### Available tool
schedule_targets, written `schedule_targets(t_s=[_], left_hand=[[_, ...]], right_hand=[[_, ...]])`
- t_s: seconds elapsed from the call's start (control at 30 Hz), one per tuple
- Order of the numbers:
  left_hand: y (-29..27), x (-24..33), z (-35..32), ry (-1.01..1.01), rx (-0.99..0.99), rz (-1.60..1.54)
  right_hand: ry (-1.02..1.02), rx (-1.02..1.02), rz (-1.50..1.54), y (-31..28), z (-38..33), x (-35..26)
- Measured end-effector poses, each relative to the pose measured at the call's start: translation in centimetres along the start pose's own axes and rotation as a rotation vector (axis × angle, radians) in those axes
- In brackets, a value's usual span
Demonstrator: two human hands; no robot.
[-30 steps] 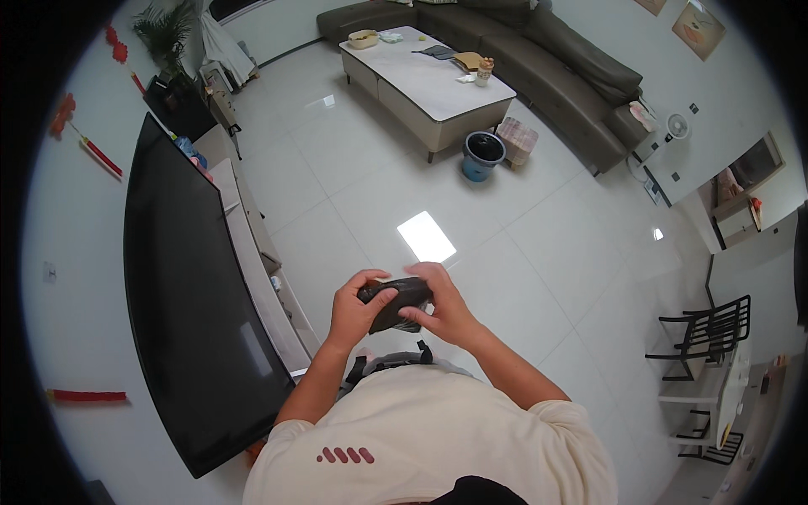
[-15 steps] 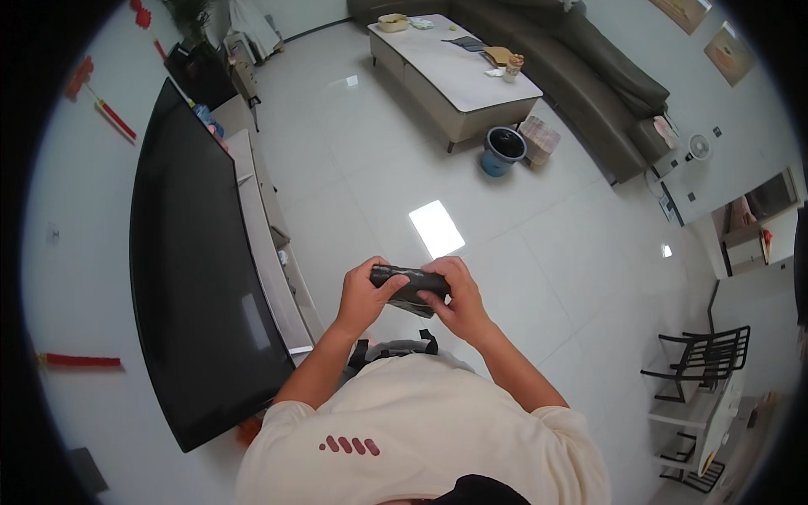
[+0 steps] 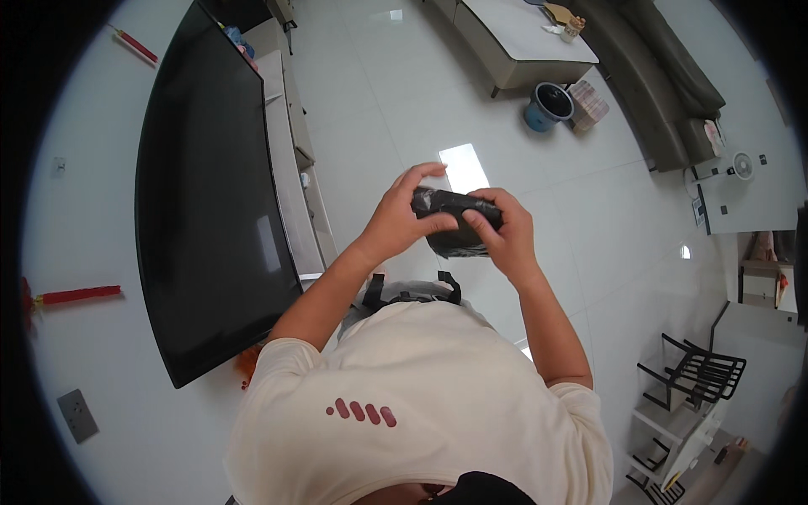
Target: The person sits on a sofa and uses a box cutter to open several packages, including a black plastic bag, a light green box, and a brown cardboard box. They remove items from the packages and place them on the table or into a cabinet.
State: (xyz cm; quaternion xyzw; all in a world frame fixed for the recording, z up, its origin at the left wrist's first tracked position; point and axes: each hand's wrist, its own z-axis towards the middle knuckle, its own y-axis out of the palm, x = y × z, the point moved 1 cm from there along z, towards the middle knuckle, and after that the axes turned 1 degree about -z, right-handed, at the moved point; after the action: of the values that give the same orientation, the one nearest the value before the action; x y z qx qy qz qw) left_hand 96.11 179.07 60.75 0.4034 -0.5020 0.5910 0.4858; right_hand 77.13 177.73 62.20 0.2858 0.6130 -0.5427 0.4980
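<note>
In front of my chest is a roll of black plastic bags (image 3: 460, 204), shiny and wrinkled, with a loose black flap hanging below it. My right hand (image 3: 509, 231) is closed on the right end, its thumb pressed across the near face. At the left end, my left hand (image 3: 399, 217) is opened out: the thumb lies against the near side, while the upper fingers stretch above the roll, apart from it. The undersides of both hands are hidden.
A large dark television (image 3: 206, 202) stands close on my left before a low cabinet (image 3: 290, 160). Farther ahead are a coffee table (image 3: 539, 34), a blue bin (image 3: 543, 114) with a black liner, a wrapped pack (image 3: 587, 105) and a brown sofa (image 3: 648, 109). Black chairs (image 3: 703, 370) stand at right.
Both hands and the roll have risen away from my body and shifted right in view. My left fingers have loosened and lifted from the roll. The view has tilted toward me.
</note>
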Motion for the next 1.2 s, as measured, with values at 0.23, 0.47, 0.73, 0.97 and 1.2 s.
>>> schedule_targets(t_s=[0.23, 0.47, 0.73, 0.97, 1.2], left_hand=[[-1.3, 0.4, 1.5, -0.258, -0.387, 0.001], [-0.9, 2.8, 1.3, 0.115, -0.229, 0.147], [-1.1, 2.6, 1.2, -0.073, -0.405, -0.131], [-0.9, 1.3, 1.5, -0.009, -0.443, 0.128], [-2.0, 0.2, 1.3, -0.106, -0.364, -0.519]], right_hand=[[-0.364, 0.145, -0.162, -0.3, 1.3, -2.2], [-0.026, 0.031, -0.144, -1.2, 1.7, -2.8], [-0.218, -0.019, -0.248, -1.7, 1.4, -2.5], [-0.462, 0.043, -0.282, -1.1, 1.7, -3.7], [-0.199, -0.103, -0.265, -1.5, 1.4, -3.5]])
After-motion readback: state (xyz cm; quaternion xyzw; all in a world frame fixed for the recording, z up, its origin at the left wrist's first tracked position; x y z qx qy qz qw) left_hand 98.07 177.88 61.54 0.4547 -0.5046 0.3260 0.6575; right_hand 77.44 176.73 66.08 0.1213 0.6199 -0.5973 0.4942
